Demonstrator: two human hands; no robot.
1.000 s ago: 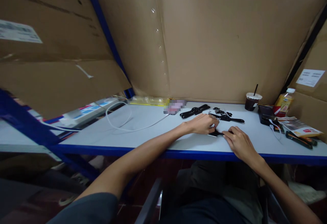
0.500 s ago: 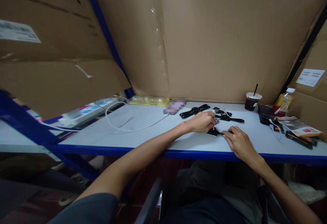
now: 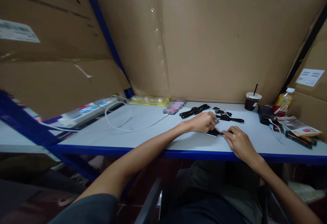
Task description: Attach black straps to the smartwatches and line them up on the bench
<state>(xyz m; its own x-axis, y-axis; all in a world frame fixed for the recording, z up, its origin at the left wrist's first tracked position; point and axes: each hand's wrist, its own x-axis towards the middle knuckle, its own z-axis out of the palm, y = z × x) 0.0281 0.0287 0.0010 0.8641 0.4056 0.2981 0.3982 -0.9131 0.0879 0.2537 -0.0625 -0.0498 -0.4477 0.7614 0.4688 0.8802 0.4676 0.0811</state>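
Note:
Low over the table's front half, my right hand [image 3: 240, 142] pinches one end of a black spokeshave [image 3: 214, 133]. My left hand [image 3: 203, 121] bends over the middle of the same spokeshave, its fingers pressed together on it; what lies right under the fingertips is hidden. Just behind my hands is a second black spokeshave [image 3: 236, 119] with a long handle. Small black and shiny metal parts [image 3: 221, 112] are scattered near it. Further left, several more black spokeshaves [image 3: 194, 110] lie crossed in a pile.
A phone [image 3: 174, 107] on a white cable [image 3: 143, 128] lies at the back, beside a yellow-edged clear package [image 3: 149, 101]. To the right stand a drink cup [image 3: 252, 100] and a bottle [image 3: 284, 102], near a black case [image 3: 265, 114] and a snack packet [image 3: 302, 127]. Cardboard walls [image 3: 217, 40] enclose the table.
My left fingers have shifted slightly over the spokeshave's middle, and the spokeshave has turned or tilted a little. My right hand has stayed in place.

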